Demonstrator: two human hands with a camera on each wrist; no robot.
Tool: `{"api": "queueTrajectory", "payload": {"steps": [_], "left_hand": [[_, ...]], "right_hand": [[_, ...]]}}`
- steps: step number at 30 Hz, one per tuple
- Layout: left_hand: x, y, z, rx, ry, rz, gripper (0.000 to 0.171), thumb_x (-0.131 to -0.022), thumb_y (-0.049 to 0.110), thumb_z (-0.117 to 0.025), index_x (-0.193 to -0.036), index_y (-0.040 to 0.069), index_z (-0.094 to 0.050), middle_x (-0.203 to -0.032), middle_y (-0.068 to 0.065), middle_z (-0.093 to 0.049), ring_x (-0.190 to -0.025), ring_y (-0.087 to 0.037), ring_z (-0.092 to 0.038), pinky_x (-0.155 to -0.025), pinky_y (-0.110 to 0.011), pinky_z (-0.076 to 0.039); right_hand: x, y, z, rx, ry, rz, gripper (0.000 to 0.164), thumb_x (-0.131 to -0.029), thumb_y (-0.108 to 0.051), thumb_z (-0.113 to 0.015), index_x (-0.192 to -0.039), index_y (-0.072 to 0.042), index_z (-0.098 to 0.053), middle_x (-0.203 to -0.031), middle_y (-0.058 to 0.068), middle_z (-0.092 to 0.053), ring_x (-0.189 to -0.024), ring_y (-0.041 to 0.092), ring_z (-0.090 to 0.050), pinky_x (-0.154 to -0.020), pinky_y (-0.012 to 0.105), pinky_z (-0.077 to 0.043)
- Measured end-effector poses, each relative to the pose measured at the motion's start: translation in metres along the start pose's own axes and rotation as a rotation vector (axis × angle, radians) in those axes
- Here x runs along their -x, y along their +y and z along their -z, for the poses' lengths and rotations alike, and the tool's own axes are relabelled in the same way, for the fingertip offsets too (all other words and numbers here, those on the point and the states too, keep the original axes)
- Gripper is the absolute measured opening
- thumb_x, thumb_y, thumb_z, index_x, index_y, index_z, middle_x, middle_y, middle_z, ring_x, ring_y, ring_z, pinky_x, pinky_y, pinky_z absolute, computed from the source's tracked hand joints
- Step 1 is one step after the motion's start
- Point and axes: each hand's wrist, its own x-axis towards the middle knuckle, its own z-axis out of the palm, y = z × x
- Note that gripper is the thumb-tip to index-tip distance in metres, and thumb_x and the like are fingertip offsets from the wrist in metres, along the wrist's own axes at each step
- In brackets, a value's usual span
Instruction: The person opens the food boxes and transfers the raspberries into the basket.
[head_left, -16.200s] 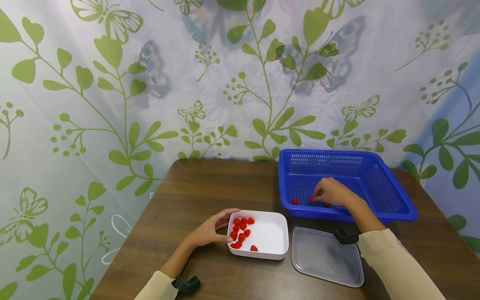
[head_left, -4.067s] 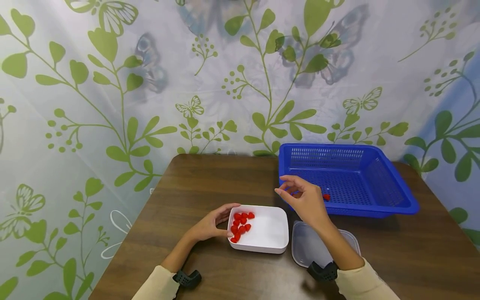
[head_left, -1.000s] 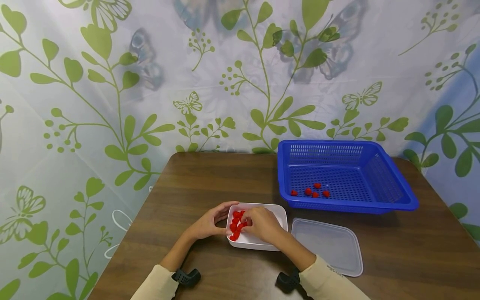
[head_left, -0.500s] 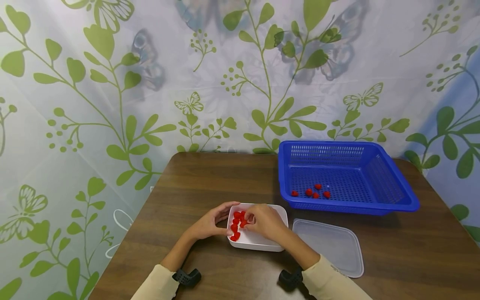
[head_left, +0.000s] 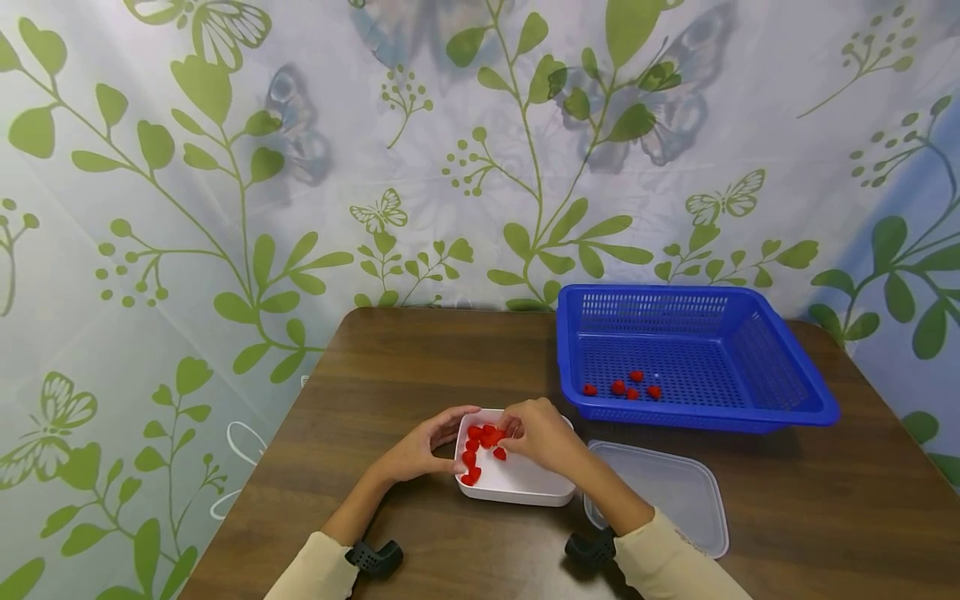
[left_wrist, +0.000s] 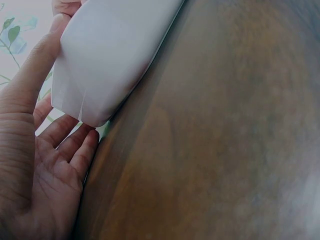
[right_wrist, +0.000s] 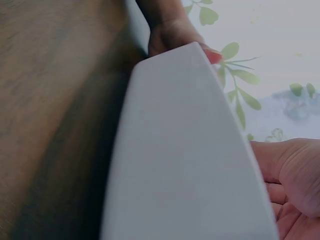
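A shallow white box (head_left: 525, 485) sits on the table with several small red berries (head_left: 469, 458) grouped along its left side. My left hand (head_left: 416, 450) grips the box's left end, thumb at the front corner and fingers behind; the left wrist view shows the thumb along the box wall (left_wrist: 115, 55). Inside the box, my right hand (head_left: 543, 437) pinches at a red berry in the back part of the group. One loose berry (head_left: 499, 454) lies just below these fingertips. In the right wrist view the box wall (right_wrist: 180, 150) hides the berries.
Behind and to the right stands a blue perforated basket (head_left: 697, 414) with several more red berries (head_left: 618, 387) near its front left. A translucent lid (head_left: 675, 492) lies flat right of the box, partly under the right forearm. A patterned curtain (head_left: 420, 167) hangs behind the table.
Earlier my right hand was at the basket; it has since come into the box. Over the last second its fingertips have shifted slightly right, and berries there have moved. The left hand stays put.
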Motion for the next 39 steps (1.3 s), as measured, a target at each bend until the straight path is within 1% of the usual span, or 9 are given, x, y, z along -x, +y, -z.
{"api": "queueTrajectory", "payload": {"steps": [4,8,15,17,23,27,31,36,39], "left_hand": [[0.000,0.001,0.000,-0.001,0.004,0.005,0.080,-0.086,0.008,-0.079,-0.154,0.022,-0.039,-0.157,-0.002,-0.041,-0.146,-0.025,-0.039,-0.115,-0.034,-0.037],[0.000,0.003,0.000,-0.006,0.009,0.006,0.082,-0.086,0.008,-0.079,-0.155,0.020,-0.038,-0.157,-0.003,-0.041,-0.146,-0.026,-0.039,-0.115,-0.035,-0.037],[0.002,0.006,-0.002,0.008,0.012,0.027,0.081,-0.086,0.003,-0.077,-0.155,0.009,-0.036,-0.157,-0.010,-0.040,-0.146,-0.031,-0.038,-0.117,-0.037,-0.035],[0.002,0.005,-0.002,0.012,0.013,0.035,0.081,-0.085,0.003,-0.077,-0.155,0.008,-0.035,-0.157,-0.010,-0.040,-0.146,-0.032,-0.038,-0.117,-0.038,-0.035],[0.001,0.004,-0.003,0.001,0.024,0.030,0.082,-0.085,0.007,-0.079,-0.155,0.017,-0.037,-0.157,-0.005,-0.041,-0.145,-0.028,-0.040,-0.115,-0.037,-0.038],[0.000,0.002,-0.003,0.008,0.021,0.007,0.081,-0.085,0.011,-0.079,-0.155,0.019,-0.039,-0.156,-0.004,-0.042,-0.143,-0.027,-0.042,-0.114,-0.036,-0.039],[0.000,-0.001,-0.002,-0.005,0.018,-0.001,0.080,-0.086,0.013,-0.079,-0.155,0.022,-0.039,-0.156,-0.002,-0.042,-0.144,-0.026,-0.042,-0.114,-0.034,-0.039],[0.001,-0.002,-0.001,-0.016,0.010,-0.002,0.081,-0.086,0.014,-0.080,-0.155,0.022,-0.038,-0.157,-0.004,-0.041,-0.145,-0.027,-0.040,-0.114,-0.035,-0.038],[0.000,-0.001,-0.002,-0.012,0.011,0.005,0.081,-0.086,0.014,-0.080,-0.155,0.022,-0.038,-0.157,-0.004,-0.041,-0.145,-0.027,-0.041,-0.114,-0.035,-0.039]], "right_hand": [[0.000,0.000,0.008,-0.013,0.020,-0.007,0.011,-0.080,-0.005,-0.085,-0.085,-0.008,-0.075,-0.073,-0.004,-0.070,-0.065,0.008,-0.062,-0.059,0.020,-0.053],[0.000,-0.001,0.014,0.002,0.042,-0.013,0.012,-0.080,-0.006,-0.086,-0.085,-0.009,-0.075,-0.074,-0.004,-0.071,-0.065,0.008,-0.063,-0.058,0.019,-0.053],[0.003,-0.009,0.025,-0.013,0.049,-0.035,0.013,-0.081,-0.005,-0.085,-0.089,-0.009,-0.075,-0.078,-0.003,-0.072,-0.067,0.009,-0.065,-0.059,0.019,-0.055],[0.005,-0.012,0.029,-0.022,0.053,-0.044,0.013,-0.082,-0.005,-0.084,-0.090,-0.009,-0.075,-0.079,-0.003,-0.072,-0.068,0.008,-0.065,-0.060,0.019,-0.055],[0.008,-0.019,0.043,-0.027,0.070,-0.050,0.012,-0.083,-0.006,-0.083,-0.090,-0.009,-0.075,-0.080,-0.004,-0.072,-0.069,0.007,-0.065,-0.063,0.019,-0.056],[0.011,-0.024,0.052,-0.034,0.095,-0.033,0.013,-0.083,-0.005,-0.083,-0.092,-0.007,-0.075,-0.082,-0.002,-0.073,-0.071,0.008,-0.067,-0.066,0.021,-0.058],[0.015,-0.028,0.061,-0.035,0.129,-0.021,0.015,-0.082,-0.006,-0.084,-0.094,-0.007,-0.075,-0.082,-0.001,-0.073,-0.071,0.008,-0.067,-0.066,0.021,-0.058],[0.019,-0.031,0.074,-0.048,0.163,0.010,0.015,-0.082,-0.005,-0.084,-0.094,-0.007,-0.075,-0.082,-0.002,-0.073,-0.071,0.008,-0.067,-0.065,0.020,-0.058],[0.021,-0.030,0.081,-0.053,0.176,0.011,0.014,-0.083,-0.006,-0.083,-0.095,-0.007,-0.075,-0.083,-0.002,-0.074,-0.071,0.007,-0.068,-0.064,0.020,-0.058]]}}
